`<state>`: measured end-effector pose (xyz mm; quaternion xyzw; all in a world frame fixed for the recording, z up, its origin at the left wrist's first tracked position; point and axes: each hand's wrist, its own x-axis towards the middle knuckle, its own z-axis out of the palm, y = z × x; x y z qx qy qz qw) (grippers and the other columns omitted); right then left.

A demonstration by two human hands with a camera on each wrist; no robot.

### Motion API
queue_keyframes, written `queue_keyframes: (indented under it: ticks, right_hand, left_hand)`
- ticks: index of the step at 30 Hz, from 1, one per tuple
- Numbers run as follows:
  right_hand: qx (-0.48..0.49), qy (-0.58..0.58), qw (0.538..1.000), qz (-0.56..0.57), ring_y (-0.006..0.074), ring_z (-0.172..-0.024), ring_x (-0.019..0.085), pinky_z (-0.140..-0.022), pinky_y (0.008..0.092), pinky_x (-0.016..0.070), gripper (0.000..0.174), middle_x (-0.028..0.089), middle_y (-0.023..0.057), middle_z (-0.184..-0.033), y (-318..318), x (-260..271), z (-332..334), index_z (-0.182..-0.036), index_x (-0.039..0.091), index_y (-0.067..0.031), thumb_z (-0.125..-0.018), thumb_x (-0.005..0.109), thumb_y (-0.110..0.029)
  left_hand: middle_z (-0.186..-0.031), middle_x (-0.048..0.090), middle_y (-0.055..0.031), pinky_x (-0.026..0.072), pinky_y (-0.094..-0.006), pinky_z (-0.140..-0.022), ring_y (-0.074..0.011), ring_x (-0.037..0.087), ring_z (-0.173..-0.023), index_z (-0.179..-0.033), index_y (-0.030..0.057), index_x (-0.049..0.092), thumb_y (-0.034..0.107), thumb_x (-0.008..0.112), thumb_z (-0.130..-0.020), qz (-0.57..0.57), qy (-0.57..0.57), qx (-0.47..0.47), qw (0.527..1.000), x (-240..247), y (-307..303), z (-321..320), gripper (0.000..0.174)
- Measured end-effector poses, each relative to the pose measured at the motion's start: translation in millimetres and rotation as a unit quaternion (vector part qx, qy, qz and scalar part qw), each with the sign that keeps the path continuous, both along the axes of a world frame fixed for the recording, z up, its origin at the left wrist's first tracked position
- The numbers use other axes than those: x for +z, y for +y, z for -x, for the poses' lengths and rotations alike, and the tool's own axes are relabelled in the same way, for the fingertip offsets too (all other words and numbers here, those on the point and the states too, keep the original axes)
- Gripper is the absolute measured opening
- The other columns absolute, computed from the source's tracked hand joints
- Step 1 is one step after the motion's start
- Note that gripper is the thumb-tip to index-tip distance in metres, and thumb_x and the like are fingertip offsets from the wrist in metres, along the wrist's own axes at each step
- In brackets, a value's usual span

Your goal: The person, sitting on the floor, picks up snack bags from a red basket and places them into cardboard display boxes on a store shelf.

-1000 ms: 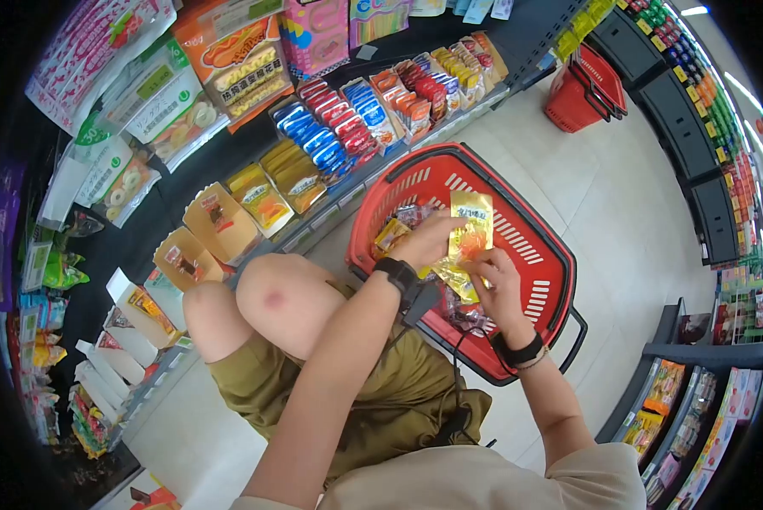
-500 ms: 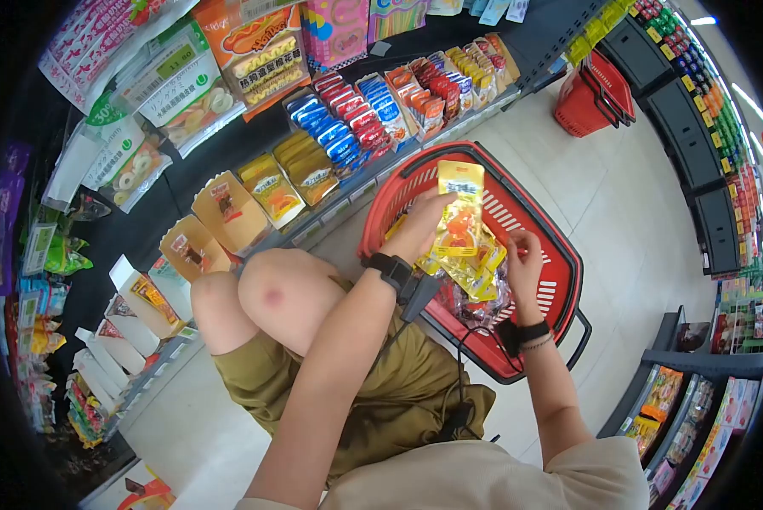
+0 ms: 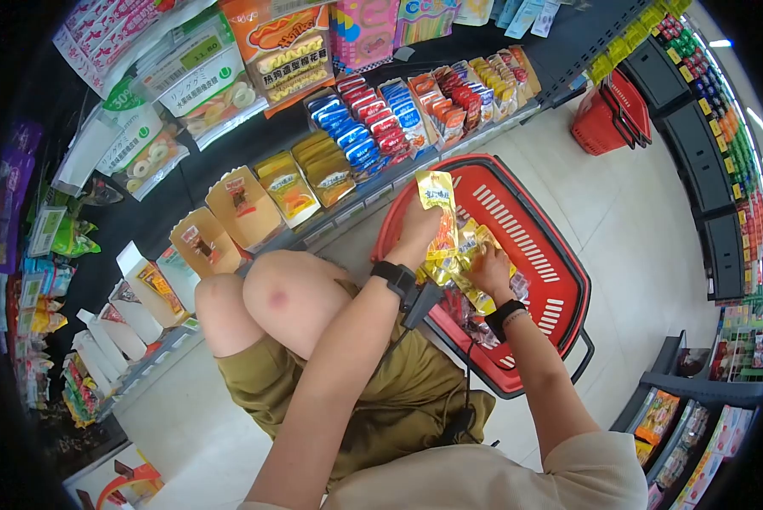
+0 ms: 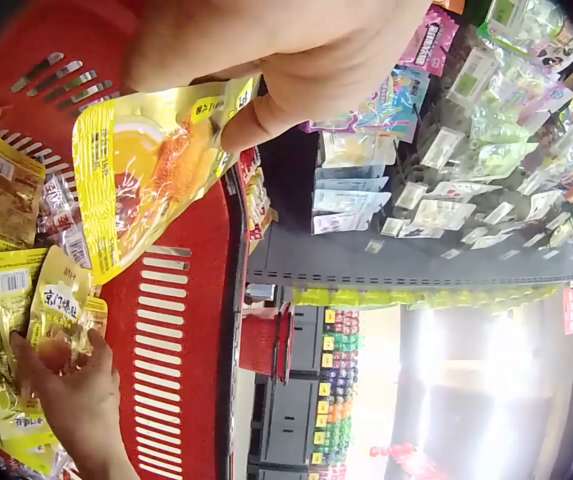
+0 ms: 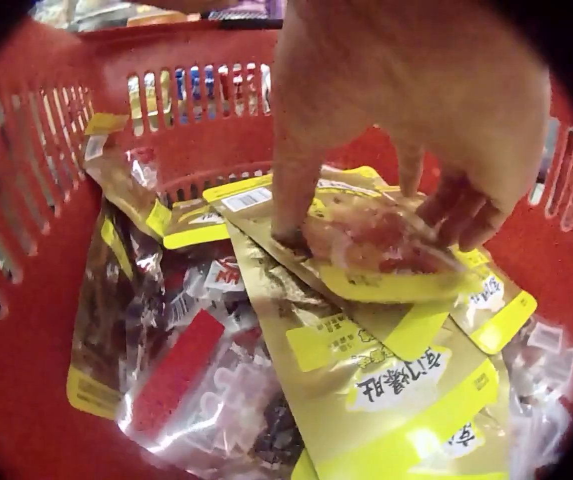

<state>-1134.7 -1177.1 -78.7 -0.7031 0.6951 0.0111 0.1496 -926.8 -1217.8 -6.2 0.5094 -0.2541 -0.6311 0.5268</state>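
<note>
The head view is bright, but curved towards its dark edges. Ceiling lamps (image 4: 432,345) glare white in the left wrist view; the right wrist view is dimmer.

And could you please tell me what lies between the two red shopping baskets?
In the head view, only a bare stretch of pale tiled floor lies between the near red shopping basket and the far red shopping basket.

Left hand (image 3: 422,231) is in a pinch grip, thumb (image 4: 251,124) pressing; left forearm (image 3: 334,365) runs back from it. Right hand (image 3: 488,270), near the left hand's right side, has fingers (image 5: 457,212) bent and directed downward; right forearm (image 3: 544,365) extends behind it.
</note>
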Motion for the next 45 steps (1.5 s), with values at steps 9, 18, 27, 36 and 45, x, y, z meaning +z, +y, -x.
queue_keyframes:
  ticks: [9, 18, 27, 36, 45]
  right_hand:
    - [-0.150, -0.493, 0.850, 0.108, 0.0219, -0.101, 0.047, -0.082, 0.0320, 0.0462, 0.070, 0.033, 0.0142, -0.119, 8, 75, -23, -0.124, 0.036, -0.0015, -0.070, 0.076, -0.023]
    - [-0.128, -0.619, 0.772, 0.066, 0.0087, -0.081, 0.055, -0.071, 0.0213, 0.0458, 0.024, 0.057, 0.0034, -0.092, 9, 119, -61, -0.111, 0.052, 0.0011, -0.088, 0.052, -0.006]
    - [-0.075, -0.584, 0.804, 0.081, 0.0068, -0.074, 0.053, -0.064, 0.0215, 0.0428, 0.025, 0.058, 0.0009, -0.085, -1, 124, -83, -0.105, 0.055, -0.0016, -0.081, 0.061, -0.007]
    - [0.167, -0.548, 0.818, 0.055, 0.0080, -0.069, 0.057, -0.060, 0.0234, 0.0459, 0.028, 0.062, 0.0038, -0.080, -56, 132, -185, -0.109, 0.052, -0.0015, -0.082, 0.060, -0.003]
    - [0.281, -0.433, 0.846, 0.133, 0.0315, -0.073, 0.060, -0.066, 0.0349, 0.0480, 0.019, 0.058, 0.0184, -0.087, -81, 84, -303, -0.090, 0.060, 0.0045, -0.074, 0.064, -0.004]
  left_hand:
    - [-0.103, 0.060, -0.0104, 0.0450, -0.0302, -0.078, -0.0191, 0.058, -0.092, -0.113, -0.0012, 0.051, 0.014, 0.053, -0.084, 0.010, 0.049, -0.053, 0.997, 39, 9, 4, 0.033]
    - [-0.110, 0.058, -0.0096, 0.0483, -0.0301, -0.081, -0.0175, 0.058, -0.096, -0.117, -0.0015, 0.048, 0.010, 0.054, -0.088, 0.076, 0.165, -0.145, 0.973, 31, 6, -4, 0.032]
    - [-0.107, 0.059, -0.0065, 0.0462, -0.0272, -0.079, -0.0141, 0.057, -0.093, -0.115, -0.0003, 0.051, 0.022, 0.051, -0.091, 0.121, 0.061, -0.120, 0.983, 46, 16, -24, 0.032]
    - [-0.095, 0.057, -0.0132, 0.0430, -0.0308, -0.080, -0.0214, 0.055, -0.091, -0.109, -0.0028, 0.052, 0.019, 0.065, -0.081, 0.244, -0.194, 0.122, 0.942, 72, 39, -125, 0.038]
    - [-0.077, 0.060, -0.0182, 0.0459, -0.0324, -0.059, -0.0290, 0.059, -0.064, -0.083, -0.0059, 0.061, 0.006, 0.069, -0.070, 0.082, -0.461, 0.262, 0.844, 23, 56, -224, 0.020]
